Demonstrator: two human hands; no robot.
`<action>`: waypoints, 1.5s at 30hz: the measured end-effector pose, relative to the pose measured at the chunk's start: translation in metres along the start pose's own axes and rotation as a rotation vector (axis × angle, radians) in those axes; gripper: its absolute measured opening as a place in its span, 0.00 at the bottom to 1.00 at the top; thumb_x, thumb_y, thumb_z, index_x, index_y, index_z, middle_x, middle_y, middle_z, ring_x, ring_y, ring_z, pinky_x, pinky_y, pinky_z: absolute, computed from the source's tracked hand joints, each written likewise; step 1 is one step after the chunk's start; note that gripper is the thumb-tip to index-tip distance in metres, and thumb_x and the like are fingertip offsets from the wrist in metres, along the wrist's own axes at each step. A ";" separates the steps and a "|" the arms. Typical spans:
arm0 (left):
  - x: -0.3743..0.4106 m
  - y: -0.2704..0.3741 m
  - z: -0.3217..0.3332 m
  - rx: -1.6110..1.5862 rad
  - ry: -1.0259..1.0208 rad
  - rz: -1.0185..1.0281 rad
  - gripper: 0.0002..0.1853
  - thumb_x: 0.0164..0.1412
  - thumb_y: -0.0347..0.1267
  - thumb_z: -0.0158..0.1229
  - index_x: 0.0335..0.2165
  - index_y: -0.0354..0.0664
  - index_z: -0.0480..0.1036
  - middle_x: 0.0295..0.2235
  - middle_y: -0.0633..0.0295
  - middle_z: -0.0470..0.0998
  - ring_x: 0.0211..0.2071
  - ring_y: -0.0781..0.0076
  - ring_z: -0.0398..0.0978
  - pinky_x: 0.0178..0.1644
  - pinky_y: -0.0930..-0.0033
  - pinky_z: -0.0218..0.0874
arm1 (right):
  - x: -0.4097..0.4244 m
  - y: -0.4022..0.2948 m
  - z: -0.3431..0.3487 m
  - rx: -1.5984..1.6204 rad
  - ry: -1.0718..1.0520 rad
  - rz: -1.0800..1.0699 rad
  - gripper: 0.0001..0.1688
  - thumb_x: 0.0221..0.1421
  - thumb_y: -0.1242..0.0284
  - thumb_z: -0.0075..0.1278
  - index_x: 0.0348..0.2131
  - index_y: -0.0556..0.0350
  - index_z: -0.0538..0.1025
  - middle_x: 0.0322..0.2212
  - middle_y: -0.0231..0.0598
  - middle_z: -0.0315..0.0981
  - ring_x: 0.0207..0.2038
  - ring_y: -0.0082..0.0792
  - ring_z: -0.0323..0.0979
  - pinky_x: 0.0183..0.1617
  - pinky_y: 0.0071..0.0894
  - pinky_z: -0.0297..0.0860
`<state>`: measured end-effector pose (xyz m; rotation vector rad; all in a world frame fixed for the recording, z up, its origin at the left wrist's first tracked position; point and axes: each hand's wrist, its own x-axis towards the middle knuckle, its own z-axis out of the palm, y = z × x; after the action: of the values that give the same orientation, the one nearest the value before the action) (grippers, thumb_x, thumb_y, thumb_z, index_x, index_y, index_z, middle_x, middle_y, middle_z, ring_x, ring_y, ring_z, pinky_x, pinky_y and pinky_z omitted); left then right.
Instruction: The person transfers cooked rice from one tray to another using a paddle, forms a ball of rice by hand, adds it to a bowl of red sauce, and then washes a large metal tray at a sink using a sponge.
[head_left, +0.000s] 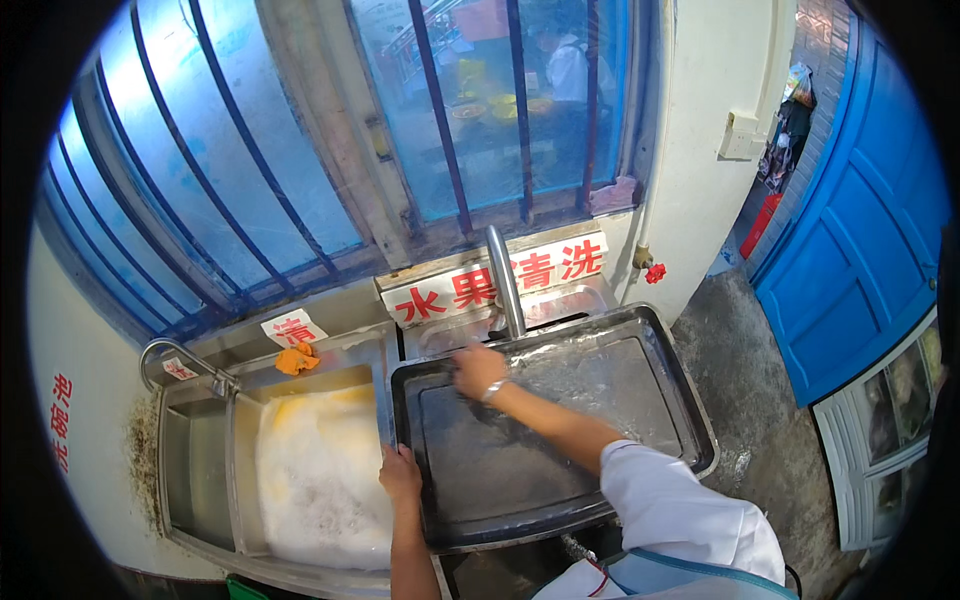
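A large black rectangular metal tray (540, 450) lies across the right-hand sink, its inside wet and shiny. My left hand (400, 474) grips the tray's left rim. Over the tray's upper left part, my right hand (480, 373) is curled and blurred, close to the tray's surface. Something dark shows beneath its fingers, too blurred to tell apart from the tray. A steel faucet (505, 285) curves down over the tray's back rim, near my right hand. Most of the right-hand sink is hidden under the tray.
Left of the tray, a steel sink basin (247, 480) holds white foam (322, 480). A narrower basin (199, 465) and a curved faucet (169, 349) stand farther left. An orange cloth (297, 359) lies on the back ledge. A red valve handle (655, 274) sticks out beside the wall.
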<state>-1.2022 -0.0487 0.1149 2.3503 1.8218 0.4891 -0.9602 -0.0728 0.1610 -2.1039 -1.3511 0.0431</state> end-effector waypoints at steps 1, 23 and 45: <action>0.002 0.001 0.000 -0.044 -0.002 0.041 0.17 0.59 0.41 0.40 0.34 0.35 0.64 0.25 0.41 0.72 0.27 0.39 0.70 0.31 0.46 0.59 | 0.011 -0.013 0.013 0.059 0.062 -0.031 0.13 0.36 0.70 0.50 0.28 0.51 0.76 0.28 0.44 0.69 0.36 0.43 0.68 0.39 0.40 0.65; -0.005 -0.037 -0.038 -0.475 -0.205 0.164 0.17 0.58 0.39 0.44 0.36 0.38 0.70 0.29 0.47 0.73 0.31 0.51 0.71 0.36 0.64 0.60 | -0.111 -0.001 -0.018 -0.131 -0.137 -0.393 0.11 0.40 0.75 0.49 0.30 0.52 0.75 0.30 0.45 0.67 0.36 0.45 0.65 0.39 0.41 0.64; -0.071 -0.019 -0.047 0.122 -0.028 -0.143 0.25 0.57 0.51 0.43 0.32 0.37 0.62 0.24 0.45 0.75 0.28 0.45 0.73 0.32 0.52 0.62 | -0.268 0.099 -0.107 0.316 -0.610 -0.232 0.18 0.29 0.88 0.40 0.22 0.54 0.76 0.32 0.39 0.67 0.40 0.43 0.63 0.45 0.36 0.61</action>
<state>-1.2504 -0.1165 0.1413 2.2660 2.0428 0.3346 -0.9695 -0.3742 0.1151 -1.7144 -1.7855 0.8018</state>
